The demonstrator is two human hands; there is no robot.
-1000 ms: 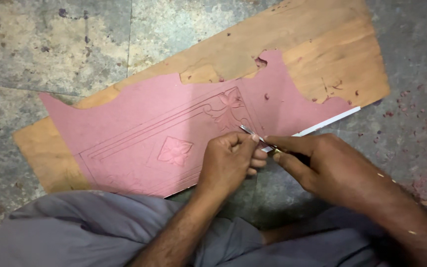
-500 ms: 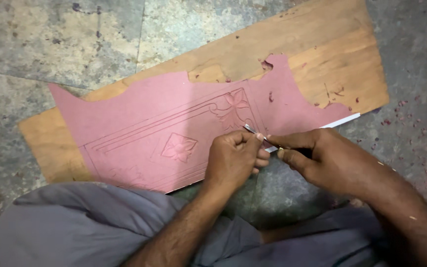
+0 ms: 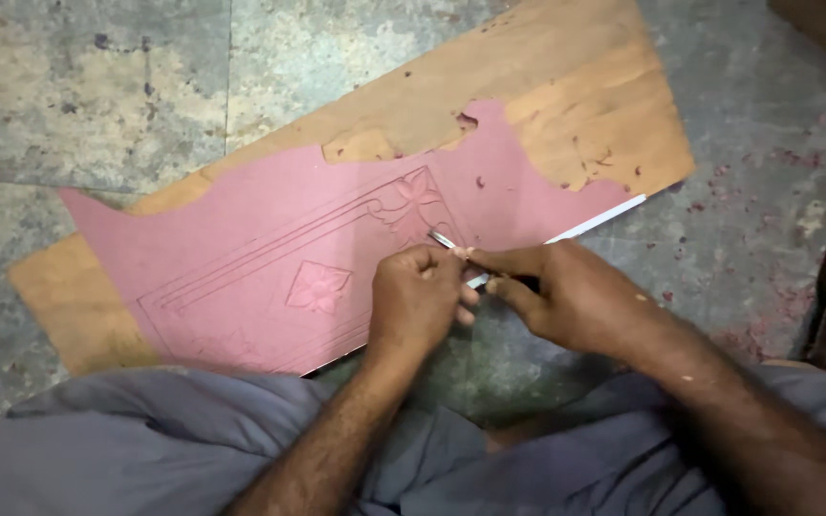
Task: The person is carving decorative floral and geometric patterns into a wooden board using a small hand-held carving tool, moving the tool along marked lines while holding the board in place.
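Head view, from above: left hand (image 3: 416,301) and right hand (image 3: 566,294) close together, fingertips almost meeting, both closed on a thin metal carving tool (image 3: 445,239). Tool held low and slanted, its bright tip down on the pink sheet (image 3: 270,225), just beside the carved corner flower (image 3: 417,190). Left hand curled into a loose fist with knuckles up, pinching the tool near the tip; right hand gripping further back, thumb and forefinger stretched toward the left hand. Handle end mostly hidden between the fingers, so shape not possible to tell.

Pink sheet spread flat on a wooden board (image 3: 585,105), covering most of the middle and left part, with torn, uneven upper edge. On the sheet, carved double border lines (image 3: 270,250) running slantwise, and a small diamond with a flower (image 3: 317,286) inside the frame, left of the left hand. White edge strip (image 3: 597,220) visible along the board's lower right side. Board lying slantwise on a grey stone floor (image 3: 69,86), with small pink crumbs (image 3: 719,191) scattered at the right. Grey cloth over the knees (image 3: 145,440) at the bottom, forearms passing above it.
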